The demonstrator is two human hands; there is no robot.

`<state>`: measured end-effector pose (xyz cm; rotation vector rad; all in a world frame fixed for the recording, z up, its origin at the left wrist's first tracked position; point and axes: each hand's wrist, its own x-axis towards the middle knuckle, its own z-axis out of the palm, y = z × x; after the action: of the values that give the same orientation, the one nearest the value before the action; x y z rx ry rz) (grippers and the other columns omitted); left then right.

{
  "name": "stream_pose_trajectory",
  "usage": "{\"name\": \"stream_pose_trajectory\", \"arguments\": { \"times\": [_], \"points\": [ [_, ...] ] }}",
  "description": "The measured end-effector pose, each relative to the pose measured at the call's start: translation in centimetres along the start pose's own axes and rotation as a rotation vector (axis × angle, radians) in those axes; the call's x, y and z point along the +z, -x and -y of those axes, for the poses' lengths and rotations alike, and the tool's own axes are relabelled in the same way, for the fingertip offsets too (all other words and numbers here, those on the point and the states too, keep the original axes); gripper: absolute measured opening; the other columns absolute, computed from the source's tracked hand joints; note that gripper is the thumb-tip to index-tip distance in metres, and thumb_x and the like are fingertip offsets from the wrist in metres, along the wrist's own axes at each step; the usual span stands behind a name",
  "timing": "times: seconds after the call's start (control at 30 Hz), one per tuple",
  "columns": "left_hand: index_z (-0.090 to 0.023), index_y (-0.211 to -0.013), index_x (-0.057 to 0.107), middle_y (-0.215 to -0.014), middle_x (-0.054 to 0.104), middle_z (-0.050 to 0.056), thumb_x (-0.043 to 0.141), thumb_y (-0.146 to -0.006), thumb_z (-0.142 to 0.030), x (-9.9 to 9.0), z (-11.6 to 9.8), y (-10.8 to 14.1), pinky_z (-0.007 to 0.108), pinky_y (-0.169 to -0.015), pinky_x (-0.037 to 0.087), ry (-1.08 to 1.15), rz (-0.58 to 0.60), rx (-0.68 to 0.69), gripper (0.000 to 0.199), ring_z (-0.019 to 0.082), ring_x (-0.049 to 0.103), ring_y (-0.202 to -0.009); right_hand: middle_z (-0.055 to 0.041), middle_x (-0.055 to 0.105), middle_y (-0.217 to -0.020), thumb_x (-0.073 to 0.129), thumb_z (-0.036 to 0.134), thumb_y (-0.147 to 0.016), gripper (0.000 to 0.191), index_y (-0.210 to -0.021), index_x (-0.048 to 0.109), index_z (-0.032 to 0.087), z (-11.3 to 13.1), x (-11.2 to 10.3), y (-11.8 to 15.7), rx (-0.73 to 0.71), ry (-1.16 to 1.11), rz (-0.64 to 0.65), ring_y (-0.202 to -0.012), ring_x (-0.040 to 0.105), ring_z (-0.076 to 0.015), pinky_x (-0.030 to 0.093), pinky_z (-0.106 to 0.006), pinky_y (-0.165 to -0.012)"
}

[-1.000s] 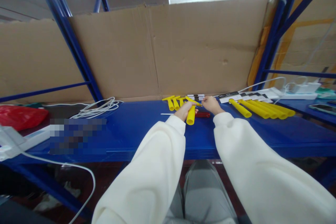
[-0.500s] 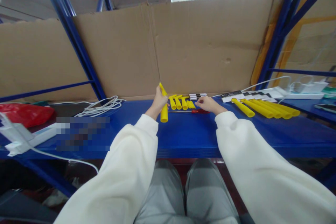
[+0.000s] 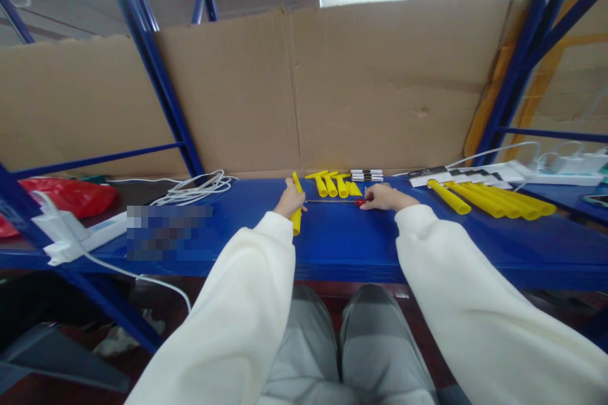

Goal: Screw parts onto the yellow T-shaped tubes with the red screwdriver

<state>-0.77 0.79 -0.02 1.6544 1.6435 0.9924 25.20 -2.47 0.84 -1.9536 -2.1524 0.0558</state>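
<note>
My left hand [image 3: 287, 199] is closed around a yellow tube [image 3: 297, 224], whose lower end points toward the front edge of the blue table [image 3: 342, 247]. My right hand [image 3: 380, 196] has its fingers closed on the red handle of a long screwdriver [image 3: 359, 202]. The thin shaft lies along the table toward my left hand. Just behind the shaft stand several yellow T-shaped pieces [image 3: 331, 185] in a row, with small flat yellow pieces [image 3: 353, 189] beside them. My right fingers hide most of the red handle.
Several yellow tubes [image 3: 479, 201] lie at the right with their far ends by black-and-white packages [image 3: 430, 175]. A stack of black-and-white strips [image 3: 367, 175] sits at the back. Coiled white cable [image 3: 202, 188], a power strip [image 3: 104, 230] and a red bag [image 3: 76, 196] are at left.
My right hand has closed on the screwdriver's red handle, which lay on the table before. My left hand has lowered the yellow tube slightly. The view has shifted a little left.
</note>
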Motion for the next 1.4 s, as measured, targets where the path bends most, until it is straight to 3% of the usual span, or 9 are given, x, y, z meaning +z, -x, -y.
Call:
{"name": "stream_pose_trajectory", "arguments": {
  "times": [0.13, 0.27, 0.47, 0.93, 1.17, 1.4],
  "points": [
    [-0.019, -0.135, 0.030, -0.102, 0.067, 0.012, 0.054, -0.092, -0.017, -0.1, 0.4, -0.2, 0.023, -0.049, 0.052, 0.000, -0.018, -0.015, 0.048, 0.014, 0.066, -0.052, -0.0033, 0.075, -0.085, 0.074, 0.028, -0.080, 0.008, -0.083, 0.071, 0.022, -0.3, 0.0, 0.1, -0.081, -0.041, 0.011, -0.080, 0.069, -0.0193, 0.049, -0.025, -0.069],
    [-0.016, -0.134, 0.029, -0.106, 0.068, 0.017, 0.050, -0.094, -0.018, -0.1, 0.5, -0.1, 0.024, -0.047, 0.051, 0.012, -0.022, -0.032, 0.045, 0.017, 0.069, -0.057, -0.0046, 0.076, -0.092, 0.070, 0.024, -0.082, 0.010, -0.091, 0.069, 0.021, -0.5, 0.3, -0.1, -0.093, -0.011, -0.105, -0.085, 0.069, -0.0196, 0.048, -0.025, -0.070],
    [-0.016, -0.135, 0.030, -0.105, 0.067, 0.014, 0.052, -0.092, -0.016, -0.3, -0.1, 0.4, 0.025, -0.046, 0.049, 0.016, 0.012, -0.044, 0.048, 0.013, 0.062, -0.046, -0.0056, 0.076, -0.107, 0.063, 0.025, -0.088, 0.018, -0.106, 0.067, 0.024, -0.2, 0.2, -0.1, -0.084, -0.026, -0.266, -0.099, 0.069, -0.0226, 0.047, -0.029, -0.079],
    [-0.021, -0.126, 0.033, -0.097, 0.066, 0.008, 0.055, -0.093, -0.019, -0.1, -0.3, 0.7, 0.023, -0.044, 0.047, -0.010, 0.057, 0.014, 0.039, 0.012, 0.055, -0.041, -0.0068, 0.077, -0.110, 0.062, 0.021, -0.087, 0.020, -0.106, 0.068, 0.023, 0.3, 0.0, 0.1, -0.077, -0.039, -0.287, -0.104, 0.069, -0.0249, 0.047, -0.035, -0.089],
    [-0.018, -0.128, 0.030, -0.104, 0.069, 0.013, 0.049, -0.096, -0.019, -0.2, -0.9, 1.2, 0.025, -0.050, 0.053, -0.088, 0.060, -0.008, 0.038, 0.015, 0.065, -0.052, -0.0072, 0.077, -0.106, 0.063, 0.024, -0.087, 0.019, -0.105, 0.068, 0.024, -0.3, 0.4, -0.4, -0.119, -0.017, -0.320, -0.100, 0.070, -0.0260, 0.047, -0.034, -0.083],
    [-0.015, -0.132, 0.029, -0.111, 0.067, 0.017, 0.046, -0.095, -0.014, -0.2, -1.0, 1.2, 0.028, -0.047, 0.052, -0.117, 0.064, 0.014, 0.041, 0.016, 0.064, -0.049, -0.0068, 0.077, -0.102, 0.062, 0.027, -0.087, 0.017, -0.103, 0.068, 0.024, -0.6, 0.5, -0.6, -0.141, -0.036, -0.343, -0.096, 0.070, -0.0261, 0.047, -0.035, -0.081]
  ]
}}
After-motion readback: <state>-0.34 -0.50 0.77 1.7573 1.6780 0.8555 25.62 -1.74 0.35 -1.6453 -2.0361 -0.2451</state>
